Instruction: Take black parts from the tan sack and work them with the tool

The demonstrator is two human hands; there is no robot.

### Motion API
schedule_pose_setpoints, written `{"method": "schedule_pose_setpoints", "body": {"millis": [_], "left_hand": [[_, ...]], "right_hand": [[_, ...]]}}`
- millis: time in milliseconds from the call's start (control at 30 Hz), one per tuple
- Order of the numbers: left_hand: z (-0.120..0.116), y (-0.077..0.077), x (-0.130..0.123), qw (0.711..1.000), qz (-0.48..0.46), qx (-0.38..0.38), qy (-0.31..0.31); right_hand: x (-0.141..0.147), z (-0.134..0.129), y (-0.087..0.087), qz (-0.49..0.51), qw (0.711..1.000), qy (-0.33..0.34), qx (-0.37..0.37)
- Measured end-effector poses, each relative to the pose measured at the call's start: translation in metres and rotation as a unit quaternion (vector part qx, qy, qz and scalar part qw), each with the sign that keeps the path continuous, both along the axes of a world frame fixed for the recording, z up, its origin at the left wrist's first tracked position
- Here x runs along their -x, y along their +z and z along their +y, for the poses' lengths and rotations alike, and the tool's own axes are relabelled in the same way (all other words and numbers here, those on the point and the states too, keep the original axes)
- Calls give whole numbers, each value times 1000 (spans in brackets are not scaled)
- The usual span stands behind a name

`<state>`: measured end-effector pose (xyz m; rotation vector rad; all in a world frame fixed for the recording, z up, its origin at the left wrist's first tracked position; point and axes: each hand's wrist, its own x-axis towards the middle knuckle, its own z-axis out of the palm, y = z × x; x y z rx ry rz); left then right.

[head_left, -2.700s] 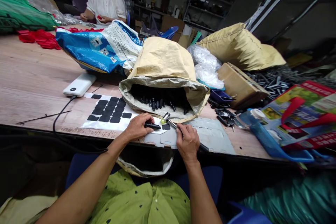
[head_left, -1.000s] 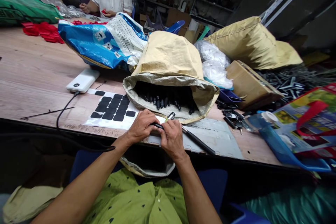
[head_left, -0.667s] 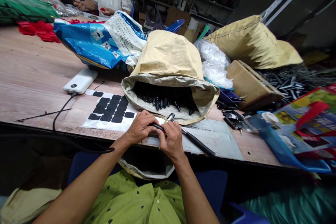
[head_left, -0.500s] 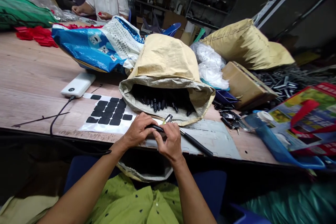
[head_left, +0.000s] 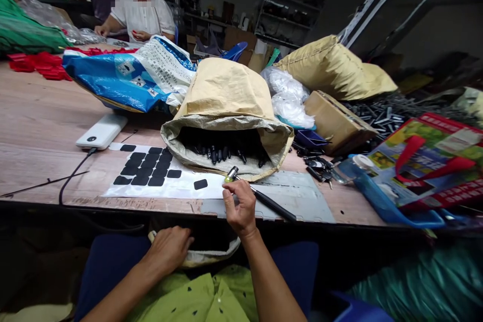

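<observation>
My left hand [head_left: 171, 247] is low at the mouth of a sack [head_left: 204, 257] under the table edge, above my lap. Its fingers bend over the opening, their tips hidden in the dark. My right hand [head_left: 240, 207] is raised at the table edge, thumb and forefinger brought close together; whether anything small is between them I cannot make out. Just behind it lies a hammer [head_left: 272, 205] with a black handle, its head pointing to the large paper sack [head_left: 230, 90]. Several black tube-like parts [head_left: 214, 154] show inside that sack. Left of the hammer is a white sheet with black stickers [head_left: 141, 168].
A white power bank [head_left: 101, 132] with a cable is at the left. Behind it lies a blue and white bag [head_left: 128, 73]. To the right are a cardboard box [head_left: 335, 121], a blue tray [head_left: 415, 219] and a colourful bag [head_left: 441, 161]. Another person [head_left: 141, 17] sits across the table.
My left hand has left the right hand and dropped to the lower sack. The black piece held between both hands is out of sight. A single sticker on the sheet is uncovered.
</observation>
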<state>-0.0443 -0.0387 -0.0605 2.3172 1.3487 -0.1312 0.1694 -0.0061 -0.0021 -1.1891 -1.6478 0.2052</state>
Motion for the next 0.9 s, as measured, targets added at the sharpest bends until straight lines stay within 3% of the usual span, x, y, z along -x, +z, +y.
{"method": "schedule_pose_setpoints", "body": {"millis": [67, 167, 367, 567, 667, 733, 800, 867, 900], "left_hand": [[3, -6, 2, 996, 73, 32, 39], [4, -3, 0, 994, 87, 52, 45], [0, 16, -9, 997, 53, 64, 3], [-2, 24, -15, 994, -16, 81, -73], [-2, 25, -16, 992, -38, 86, -86], [-3, 25, -16, 991, -49, 87, -87], [-3, 27, -16, 991, -54, 92, -84], [-5, 30, -18, 990, -59, 97, -82], [-6, 31, -18, 990, -62, 99, -83]], "right_hand": [[1, 0, 0, -5, 1000, -5, 4], [0, 1, 0, -11, 1000, -11, 12], [1, 1, 0, -38, 999, -18, 15], [1, 1, 3, -39, 999, -27, 25], [-22, 14, 20, -52, 991, -109, 62], [-44, 31, 36, -92, 962, -231, 114], [-64, 50, 48, -184, 900, -322, 227], [-74, 69, 54, -267, 829, -339, 355], [-76, 77, 54, -295, 808, -340, 381]]}}
